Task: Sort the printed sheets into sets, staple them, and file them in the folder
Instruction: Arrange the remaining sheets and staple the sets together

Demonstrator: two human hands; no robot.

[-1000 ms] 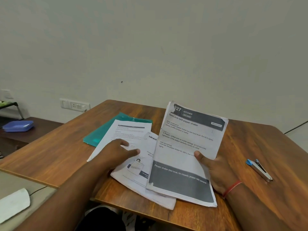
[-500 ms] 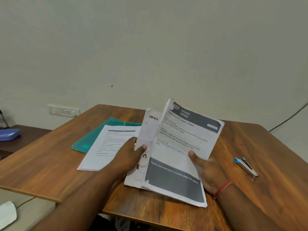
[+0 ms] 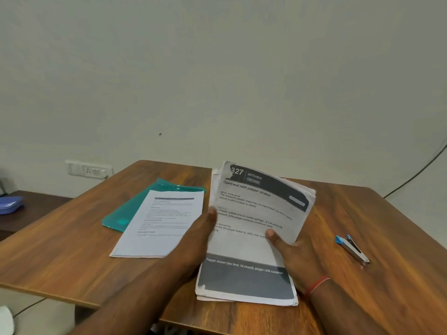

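Observation:
A stack of printed sheets [image 3: 251,240] stands tilted on the wooden table [image 3: 60,252], its top page headed "327 KITCHEN, Open and refill pepper shaker". My left hand [image 3: 198,238] grips the stack's left edge, thumb on the front. My right hand [image 3: 294,256] holds its right edge, thumb pressed on the top page. To the left, another set of printed sheets [image 3: 162,223] lies flat, partly over a teal plastic folder [image 3: 135,209]. A blue and silver stapler [image 3: 352,249] lies on the table to the right of my right hand.
The table's front edge runs close below the stack. A wall socket [image 3: 88,169] sits behind the table's left corner. A blue tray [image 3: 11,205] rests on a low dark shelf at far left. A cable [image 3: 418,170] hangs along the wall at right.
My left hand lifted the loose sheets off the table and brought them behind the pepper shaker page, so both hands now hold one stack. The camera view shifted slightly.

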